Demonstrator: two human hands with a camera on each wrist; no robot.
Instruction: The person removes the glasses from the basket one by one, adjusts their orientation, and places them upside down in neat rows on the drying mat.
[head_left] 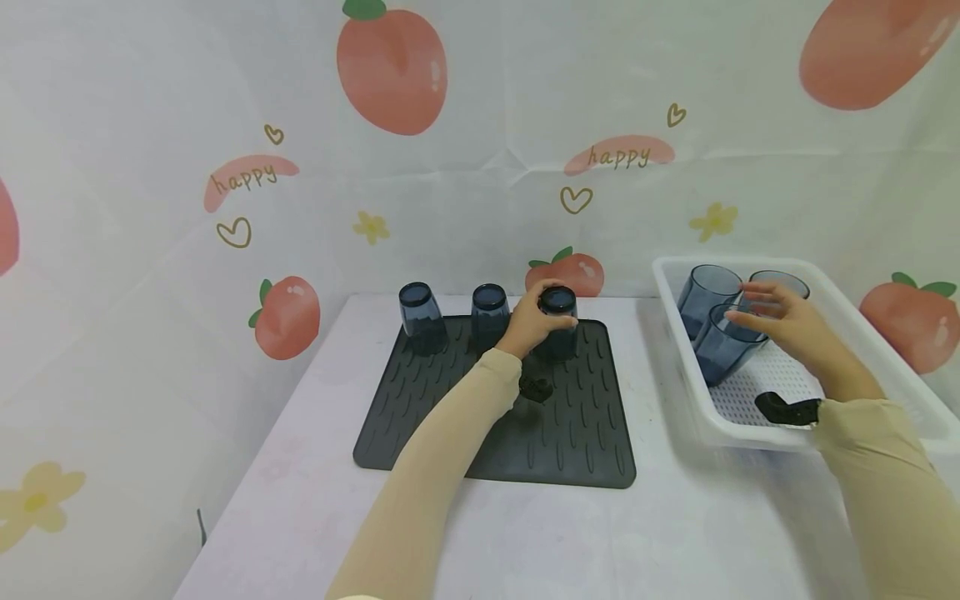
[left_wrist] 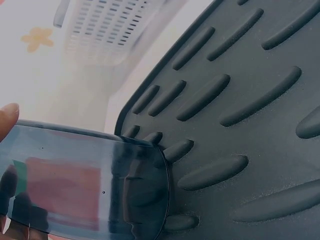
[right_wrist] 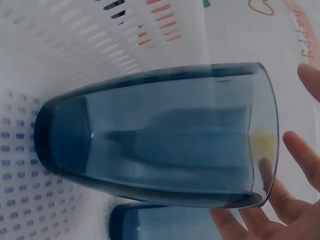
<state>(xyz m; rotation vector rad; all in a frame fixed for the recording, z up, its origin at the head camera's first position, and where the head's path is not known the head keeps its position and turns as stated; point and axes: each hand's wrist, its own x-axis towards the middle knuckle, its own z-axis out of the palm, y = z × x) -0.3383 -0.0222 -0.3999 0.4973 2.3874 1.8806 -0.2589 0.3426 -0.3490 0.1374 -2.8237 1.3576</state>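
Observation:
My left hand (head_left: 534,321) holds an upside-down blue drinking glass (head_left: 558,333) near its base, thumb on one side and fingers on the other. In the left wrist view the rim of this glass (left_wrist: 135,185) meets the black ridged mat (head_left: 525,450). Two more upturned glasses stand left of it, a middle one (head_left: 490,312) and a leftmost one (head_left: 422,310). My right hand (head_left: 798,329) reaches over the white basket with fingers spread beside the rim of the front glass (head_left: 723,346). The right wrist view shows the thumb apart from this glass (right_wrist: 165,140).
The white perforated basket (head_left: 693,392) stands on the right of the white table (head_left: 540,542). Behind the front glass in it are a back-left glass (head_left: 705,292) and a back-right glass (head_left: 795,286), partly hidden by my fingers. A printed backdrop (head_left: 465,217) hangs behind the table.

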